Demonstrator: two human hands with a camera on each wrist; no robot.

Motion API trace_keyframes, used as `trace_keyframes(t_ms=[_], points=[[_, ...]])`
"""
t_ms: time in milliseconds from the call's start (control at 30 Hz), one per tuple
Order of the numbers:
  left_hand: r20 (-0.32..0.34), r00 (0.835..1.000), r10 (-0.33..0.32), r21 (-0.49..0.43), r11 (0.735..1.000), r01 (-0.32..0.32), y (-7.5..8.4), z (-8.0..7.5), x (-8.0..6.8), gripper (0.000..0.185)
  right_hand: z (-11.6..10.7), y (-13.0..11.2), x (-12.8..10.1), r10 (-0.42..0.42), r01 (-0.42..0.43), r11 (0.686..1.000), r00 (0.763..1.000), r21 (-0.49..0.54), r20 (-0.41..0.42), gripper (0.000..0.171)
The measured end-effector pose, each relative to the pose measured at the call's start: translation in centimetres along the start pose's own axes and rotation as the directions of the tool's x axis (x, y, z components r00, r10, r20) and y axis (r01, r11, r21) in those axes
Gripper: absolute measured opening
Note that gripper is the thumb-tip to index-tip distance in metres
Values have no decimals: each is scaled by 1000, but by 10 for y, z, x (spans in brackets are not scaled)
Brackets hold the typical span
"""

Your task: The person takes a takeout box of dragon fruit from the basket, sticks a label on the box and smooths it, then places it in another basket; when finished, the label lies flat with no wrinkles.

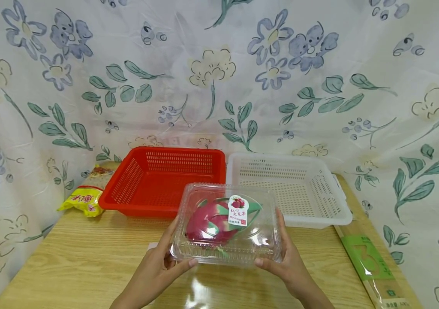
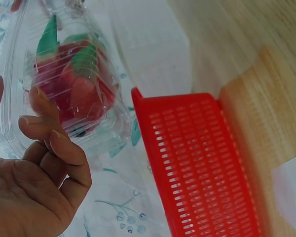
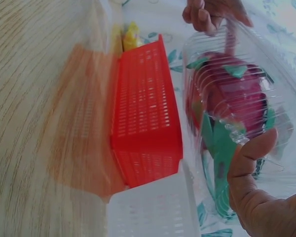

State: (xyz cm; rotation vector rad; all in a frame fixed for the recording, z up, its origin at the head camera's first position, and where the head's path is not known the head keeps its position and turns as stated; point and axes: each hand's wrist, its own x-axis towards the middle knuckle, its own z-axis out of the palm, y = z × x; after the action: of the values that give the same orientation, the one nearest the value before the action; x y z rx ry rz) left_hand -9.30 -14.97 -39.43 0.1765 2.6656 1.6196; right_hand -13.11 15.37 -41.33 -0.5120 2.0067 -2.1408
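With both hands, left [image 1: 157,268] and right [image 1: 286,262], gripping only the side edges of the clear clamshell box [image 1: 228,223] of dragon fruit [image 1: 210,223] above the near wooden surface [image 1: 69,266], the slick plastic could slip or pop open, before the red basket [image 1: 161,180], white basket [image 1: 293,189] and floral cloth backdrop [image 1: 219,73].

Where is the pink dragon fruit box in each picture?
Head view: the clear box with the dragon fruit is low in the middle, held between the left hand and right hand.
Left wrist view: upper left, above the fingers.
Right wrist view: right side, above the thumb.
Shared landmark: the red basket, beside the box in all three.
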Motion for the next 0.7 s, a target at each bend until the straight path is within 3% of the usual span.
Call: trace_keyframes(t_ms=[467, 700], points=[[2, 1000, 4, 5, 1000, -4, 0, 0, 4, 95, -3, 2, 3, -15, 14, 1000, 1000, 14, 8, 114], [4, 999, 51, 31, 998, -51, 0, 1, 6, 93, -7, 0, 4, -32, 32, 999, 999, 24, 10, 115]])
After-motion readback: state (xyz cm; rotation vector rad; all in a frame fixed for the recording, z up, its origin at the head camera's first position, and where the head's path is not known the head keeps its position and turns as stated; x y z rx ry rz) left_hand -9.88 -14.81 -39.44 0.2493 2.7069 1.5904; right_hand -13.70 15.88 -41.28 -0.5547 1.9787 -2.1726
